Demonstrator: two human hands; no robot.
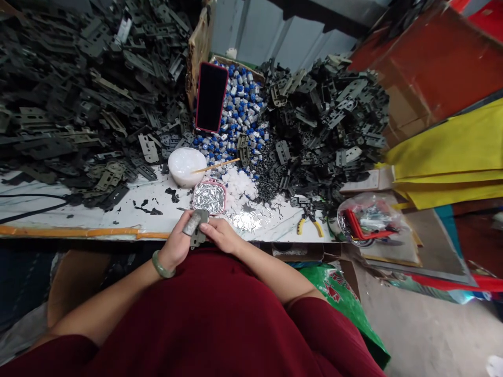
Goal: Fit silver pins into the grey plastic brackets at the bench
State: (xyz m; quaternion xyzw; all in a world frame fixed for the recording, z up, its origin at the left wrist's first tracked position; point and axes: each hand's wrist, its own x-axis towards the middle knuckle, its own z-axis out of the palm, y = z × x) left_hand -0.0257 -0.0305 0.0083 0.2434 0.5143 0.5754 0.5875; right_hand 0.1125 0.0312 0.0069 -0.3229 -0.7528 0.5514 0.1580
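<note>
Just in front of the table's near edge, both hands hold one dark grey-green metal part [198, 239] with holes in it. My left hand [177, 243], with a green bangle at the wrist, grips it from the left; a grey wrap covers a finger or thumb there. My right hand [222, 234] pinches the part from the right, thumb on top. Beyond the hands sits a pink-rimmed tray [209, 197] of small silver pins. Behind it are a white bowl [187, 166] with a thin stick across its rim and a heap of small white pieces [238, 184].
Dark metal parts are piled at the left [94, 89] and right [330, 115]. Between them, a phone [211, 98] stands before blue-and-white pieces [245, 99]. Yellow-handled pliers [310, 224] and a plastic bag [369, 219] with a red item lie on the right.
</note>
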